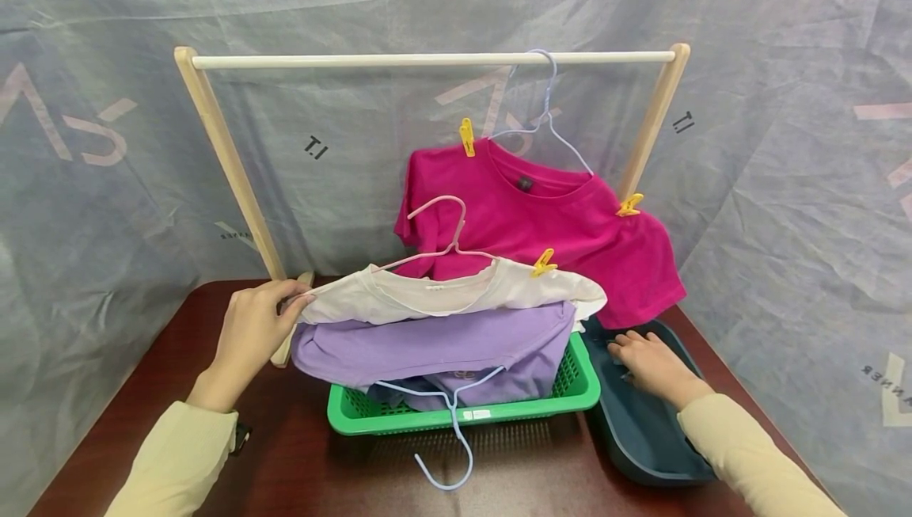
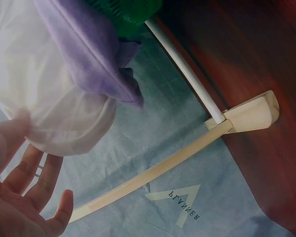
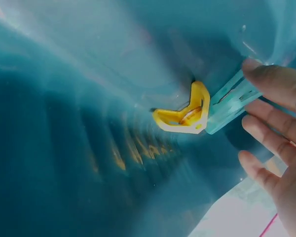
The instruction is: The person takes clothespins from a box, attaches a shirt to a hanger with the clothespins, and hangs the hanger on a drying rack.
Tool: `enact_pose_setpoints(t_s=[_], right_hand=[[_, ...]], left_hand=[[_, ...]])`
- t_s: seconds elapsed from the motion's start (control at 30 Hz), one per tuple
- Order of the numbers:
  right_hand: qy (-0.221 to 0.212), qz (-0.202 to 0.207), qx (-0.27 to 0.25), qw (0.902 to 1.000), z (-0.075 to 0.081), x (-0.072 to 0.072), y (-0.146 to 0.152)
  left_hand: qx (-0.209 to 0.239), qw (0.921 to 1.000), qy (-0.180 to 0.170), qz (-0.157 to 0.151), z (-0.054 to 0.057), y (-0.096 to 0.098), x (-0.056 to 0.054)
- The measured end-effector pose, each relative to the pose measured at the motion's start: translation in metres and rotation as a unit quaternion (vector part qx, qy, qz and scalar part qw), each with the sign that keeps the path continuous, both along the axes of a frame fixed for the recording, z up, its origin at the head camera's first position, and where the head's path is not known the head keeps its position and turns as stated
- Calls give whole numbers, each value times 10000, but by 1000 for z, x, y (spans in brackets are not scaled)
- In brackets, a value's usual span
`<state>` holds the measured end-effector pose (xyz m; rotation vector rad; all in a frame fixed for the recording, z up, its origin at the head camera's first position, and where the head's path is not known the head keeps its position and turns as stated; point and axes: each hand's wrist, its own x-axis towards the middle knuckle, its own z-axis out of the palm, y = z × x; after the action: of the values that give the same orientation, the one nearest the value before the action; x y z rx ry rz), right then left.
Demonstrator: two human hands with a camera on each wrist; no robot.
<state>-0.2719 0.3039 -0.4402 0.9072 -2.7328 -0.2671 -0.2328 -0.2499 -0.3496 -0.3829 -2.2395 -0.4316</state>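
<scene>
My left hand (image 1: 249,331) pinches the sleeve end of a white shirt (image 1: 349,299) between thumb and fingers. That shirt is on a pink hanger (image 1: 459,224), and a yellow clothespin (image 1: 545,263) clips its right shoulder. In the left wrist view the white cloth (image 2: 74,123) bulges past the thumb. My right hand (image 1: 659,370) reaches down into a dark blue bin (image 1: 644,442). Its thumb and forefinger pinch one end of a teal clothespin (image 3: 232,103), seen in the right wrist view. A yellow clothespin (image 3: 195,113) lies against the teal one's other end.
Below the white shirt, a purple garment (image 1: 427,343) with a blue hanger (image 1: 466,454) lies over a green basket (image 1: 399,422). Behind stands a wooden rack with a white rail (image 1: 356,62). A magenta shirt (image 1: 513,224) hangs there, with two yellow clothespins on it.
</scene>
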Motion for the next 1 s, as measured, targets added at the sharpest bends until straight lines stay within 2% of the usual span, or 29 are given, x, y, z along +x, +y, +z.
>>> enact_pose_setpoints(t_s=[0.27, 0.5, 1.0], right_hand=[[-240, 14, -72, 9997, 7, 4, -1], [-62, 24, -205, 9998, 12, 7, -2], [390, 269, -743, 9961, 57, 12, -11]], left_hand=[[9, 10000, -24, 2, 0, 0, 0], [-10, 10000, 22, 25, 0, 0, 0], [-8, 10000, 30, -2, 0, -1, 0]])
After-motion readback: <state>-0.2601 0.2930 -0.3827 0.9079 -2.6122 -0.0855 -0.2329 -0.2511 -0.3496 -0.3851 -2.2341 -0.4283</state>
